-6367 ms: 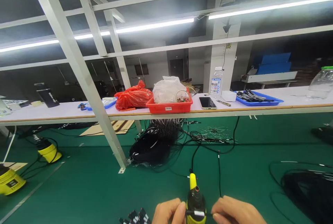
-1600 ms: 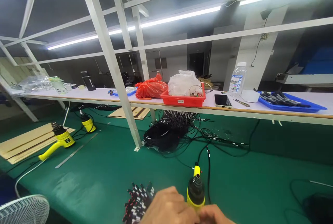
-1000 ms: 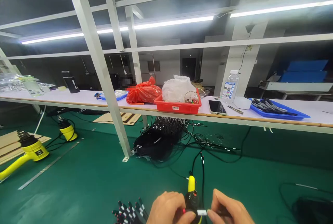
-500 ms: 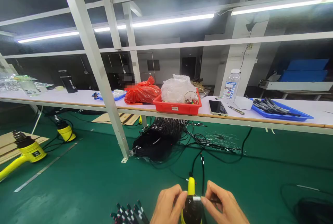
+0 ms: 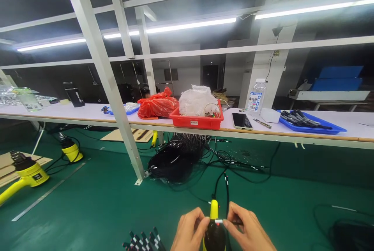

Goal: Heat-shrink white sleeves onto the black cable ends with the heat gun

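At the bottom middle, my left hand [image 5: 191, 229] and my right hand [image 5: 247, 225] face each other with fingers pinched. Between them runs a thin black cable [image 5: 238, 223] with a short white sleeve [image 5: 219, 221] and a red spot beside it. My right hand grips the black part; the fingertips of my left hand are closed at the sleeve's other end, hiding what they pinch. Behind and below the sleeve is a black-and-yellow heat gun [image 5: 214, 209], partly covered by my hands. Left of my left hand lies a bundle of black cable ends [image 5: 144, 241] with white bands.
Across the green surface [image 5: 96, 204] lie more heat guns [image 5: 33, 173] and a black cable coil [image 5: 169, 163]. On the raised shelf [image 5: 359, 128] are a red tray [image 5: 178, 121], a phone [image 5: 242, 121], a bottle [image 5: 256, 99] and a blue tray [image 5: 336, 127]. A white post [image 5: 96, 48] stands left.
The sleeve between my fingers now shows a red spot beneath it. Both hands keep their pinch and barely move. The whole view has shifted slightly.
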`<state>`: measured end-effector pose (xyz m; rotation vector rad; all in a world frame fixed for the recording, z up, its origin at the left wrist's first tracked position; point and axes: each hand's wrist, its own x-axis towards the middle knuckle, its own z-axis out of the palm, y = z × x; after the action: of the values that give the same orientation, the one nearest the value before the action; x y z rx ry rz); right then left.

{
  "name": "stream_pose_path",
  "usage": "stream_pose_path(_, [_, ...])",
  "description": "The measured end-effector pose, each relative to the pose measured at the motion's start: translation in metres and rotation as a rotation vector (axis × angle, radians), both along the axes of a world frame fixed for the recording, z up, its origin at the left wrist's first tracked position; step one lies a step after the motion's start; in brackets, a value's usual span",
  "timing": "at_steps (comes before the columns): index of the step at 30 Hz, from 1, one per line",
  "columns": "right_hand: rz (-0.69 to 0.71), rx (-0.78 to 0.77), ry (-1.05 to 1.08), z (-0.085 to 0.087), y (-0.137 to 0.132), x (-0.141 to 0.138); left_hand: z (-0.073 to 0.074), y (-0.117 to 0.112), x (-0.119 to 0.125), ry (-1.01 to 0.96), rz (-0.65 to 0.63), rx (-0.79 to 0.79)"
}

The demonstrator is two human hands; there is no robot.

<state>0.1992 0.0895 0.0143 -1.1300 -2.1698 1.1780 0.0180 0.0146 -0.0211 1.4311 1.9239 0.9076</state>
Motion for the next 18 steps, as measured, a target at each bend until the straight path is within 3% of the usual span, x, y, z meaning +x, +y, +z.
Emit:
stream_pose_path(8, [0.011,0.040,-0.030,-0.014,0.004,0.009,-0.004,0.000,-0.004,0.002,-0.016,0.063])
stream_pose_path(14, [0.029,0.038,0.030,-0.007,0.005,0.009,-0.020,-0.001,-0.003,0.051,0.024,0.054])
stream_pose_path(18, [0.007,0.015,0.052,-0.003,0.005,0.007,-0.014,0.003,-0.005,0.090,-0.024,0.002])
